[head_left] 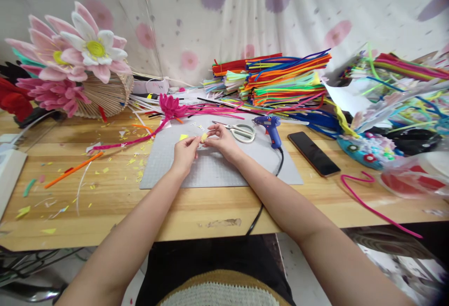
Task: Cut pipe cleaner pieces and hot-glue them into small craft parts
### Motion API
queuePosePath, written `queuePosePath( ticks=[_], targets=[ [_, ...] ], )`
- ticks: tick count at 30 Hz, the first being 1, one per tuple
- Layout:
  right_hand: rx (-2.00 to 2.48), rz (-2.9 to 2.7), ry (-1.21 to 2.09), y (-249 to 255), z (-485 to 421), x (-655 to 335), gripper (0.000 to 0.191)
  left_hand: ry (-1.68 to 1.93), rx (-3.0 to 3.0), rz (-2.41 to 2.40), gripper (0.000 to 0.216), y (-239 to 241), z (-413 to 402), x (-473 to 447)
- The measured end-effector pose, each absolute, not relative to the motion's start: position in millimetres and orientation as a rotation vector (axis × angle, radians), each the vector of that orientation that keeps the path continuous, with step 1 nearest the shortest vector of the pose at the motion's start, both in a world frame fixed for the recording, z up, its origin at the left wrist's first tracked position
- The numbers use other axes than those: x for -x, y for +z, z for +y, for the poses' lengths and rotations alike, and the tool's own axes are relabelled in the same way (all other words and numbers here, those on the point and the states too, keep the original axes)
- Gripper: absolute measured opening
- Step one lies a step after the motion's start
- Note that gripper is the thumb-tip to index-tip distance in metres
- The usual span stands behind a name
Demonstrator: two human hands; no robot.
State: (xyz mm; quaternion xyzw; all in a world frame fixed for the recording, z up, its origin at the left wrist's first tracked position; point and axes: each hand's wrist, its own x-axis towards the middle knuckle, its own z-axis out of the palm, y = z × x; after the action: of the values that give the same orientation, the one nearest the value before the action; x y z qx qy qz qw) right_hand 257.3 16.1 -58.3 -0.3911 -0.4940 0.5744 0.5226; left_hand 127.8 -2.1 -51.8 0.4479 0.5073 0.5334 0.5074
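Note:
Over the grey cutting mat (224, 172), my left hand (185, 152) and my right hand (221, 142) meet, fingertips pinched together on a small yellow piece (204, 136). Whether it is paper or felt I cannot tell. Another yellow scrap (183, 137) lies on the mat just beyond my left hand. Scissors with pale green handles (242, 132) rest right behind my right hand. Farther right is a blue glue gun (271, 130), its black cord running to the table's front edge. A magenta pipe-cleaner flower (171, 106) lies beyond the mat, its long stem pointing left.
Yellow scraps and an orange pipe cleaner (74, 169) litter the wooden table's left side. A basket of pink flowers (101, 93) stands back left. Bundled pipe cleaners (280, 81) are piled at the back. A phone (313, 153) and a curled magenta pipe cleaner (372, 207) lie right.

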Motion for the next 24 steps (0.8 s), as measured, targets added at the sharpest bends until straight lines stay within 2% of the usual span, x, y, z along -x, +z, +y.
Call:
queuePosePath(
  ticks=[17, 24],
  targets=[
    [0.917, -1.202, 1.39, -60, 17, -258, 0.053, 1.306, -1.039, 1.229, 0.025, -51, -1, -128],
    [0.935, -1.159, 1.415, -61, 17, -260, 0.051, 1.207, -0.866, 1.053, 0.026, -43, -4, -124]
  ],
)
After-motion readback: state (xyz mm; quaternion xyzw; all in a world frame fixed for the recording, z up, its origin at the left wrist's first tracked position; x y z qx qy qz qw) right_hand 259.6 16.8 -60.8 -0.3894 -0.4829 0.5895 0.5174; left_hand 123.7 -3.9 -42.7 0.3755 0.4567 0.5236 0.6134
